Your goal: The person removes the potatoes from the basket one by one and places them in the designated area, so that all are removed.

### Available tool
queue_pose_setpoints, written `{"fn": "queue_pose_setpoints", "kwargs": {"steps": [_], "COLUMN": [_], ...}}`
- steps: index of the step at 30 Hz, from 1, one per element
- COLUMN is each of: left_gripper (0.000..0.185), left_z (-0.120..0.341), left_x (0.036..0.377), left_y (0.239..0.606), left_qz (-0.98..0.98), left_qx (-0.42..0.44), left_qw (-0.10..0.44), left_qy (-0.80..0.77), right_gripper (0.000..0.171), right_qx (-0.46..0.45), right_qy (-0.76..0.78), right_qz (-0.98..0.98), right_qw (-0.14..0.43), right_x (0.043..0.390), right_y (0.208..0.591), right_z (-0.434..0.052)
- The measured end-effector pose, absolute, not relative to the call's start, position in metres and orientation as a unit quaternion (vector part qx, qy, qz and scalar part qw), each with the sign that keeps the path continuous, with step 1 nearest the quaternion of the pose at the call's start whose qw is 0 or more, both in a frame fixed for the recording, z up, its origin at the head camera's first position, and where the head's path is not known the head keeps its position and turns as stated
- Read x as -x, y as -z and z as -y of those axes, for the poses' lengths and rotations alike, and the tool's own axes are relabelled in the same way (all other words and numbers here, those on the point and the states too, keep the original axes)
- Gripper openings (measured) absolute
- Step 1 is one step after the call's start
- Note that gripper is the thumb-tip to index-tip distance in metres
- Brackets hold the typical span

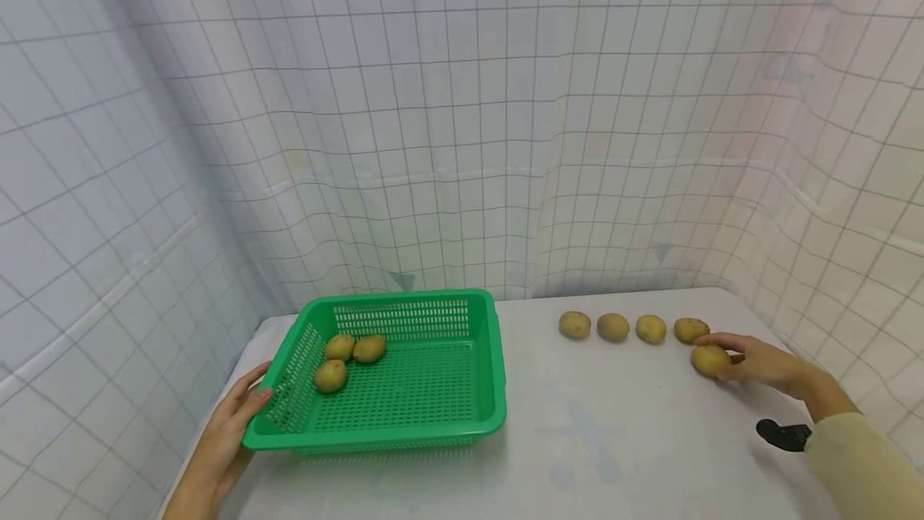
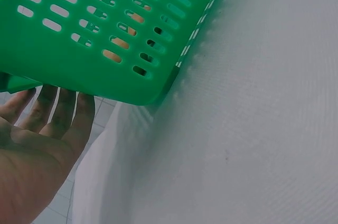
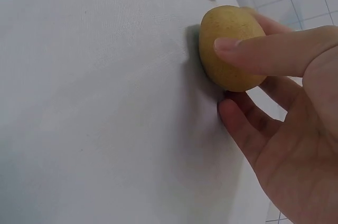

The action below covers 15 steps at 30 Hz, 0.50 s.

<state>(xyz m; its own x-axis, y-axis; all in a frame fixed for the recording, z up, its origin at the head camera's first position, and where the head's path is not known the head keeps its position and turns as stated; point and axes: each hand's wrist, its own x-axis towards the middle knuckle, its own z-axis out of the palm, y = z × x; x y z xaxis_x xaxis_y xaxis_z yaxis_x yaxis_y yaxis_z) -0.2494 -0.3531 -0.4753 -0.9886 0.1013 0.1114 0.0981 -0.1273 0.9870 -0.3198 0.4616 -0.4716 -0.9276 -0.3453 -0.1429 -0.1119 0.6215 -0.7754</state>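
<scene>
At the far right, my right hand (image 1: 765,363) holds a yellow-brown potato (image 1: 711,360) between thumb and fingers. In the right wrist view the thumb lies across this potato (image 3: 232,28), close over the white cloth. My left hand (image 1: 225,428) holds the left rim of a green plastic basket (image 1: 404,433), thumb at the rim and fingers along the outer side. Three potatoes sit together in the basket's left part, one of them a rounded potato (image 1: 330,376). From the left wrist, the fingers (image 2: 68,113) meet the rim beside the slotted wall.
Several potatoes stand in a row at the back right, from the leftmost potato (image 1: 575,325) to a potato (image 1: 690,331) just behind my right hand. A black curved object (image 1: 783,435) shows beside the right sleeve. Gridded white curtains (image 1: 447,143) enclose the table's back and sides.
</scene>
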Motion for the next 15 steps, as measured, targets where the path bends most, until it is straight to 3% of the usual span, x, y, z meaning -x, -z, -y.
{"fn": "queue_pose_setpoints", "kwargs": {"steps": [6, 15], "left_gripper": [0.04, 0.044], "left_z": [0.3539, 0.3543], "left_x": [0.2486, 0.2494], "left_y": [0.4763, 0.4769], "left_qz": [-0.656, -0.662], "left_qx": [-0.085, -0.083], "left_qw": [0.0, 0.0], "left_qy": [-0.75, -0.745], "right_gripper": [0.067, 0.062], "right_qx": [0.116, 0.122], "right_qy": [0.427, 0.429], "right_qz": [-0.887, -0.887], "right_qw": [0.135, 0.12], "right_x": [0.3191, 0.3189], "right_y": [0.4707, 0.4613], "right_z": [-0.4607, -0.4654]}}
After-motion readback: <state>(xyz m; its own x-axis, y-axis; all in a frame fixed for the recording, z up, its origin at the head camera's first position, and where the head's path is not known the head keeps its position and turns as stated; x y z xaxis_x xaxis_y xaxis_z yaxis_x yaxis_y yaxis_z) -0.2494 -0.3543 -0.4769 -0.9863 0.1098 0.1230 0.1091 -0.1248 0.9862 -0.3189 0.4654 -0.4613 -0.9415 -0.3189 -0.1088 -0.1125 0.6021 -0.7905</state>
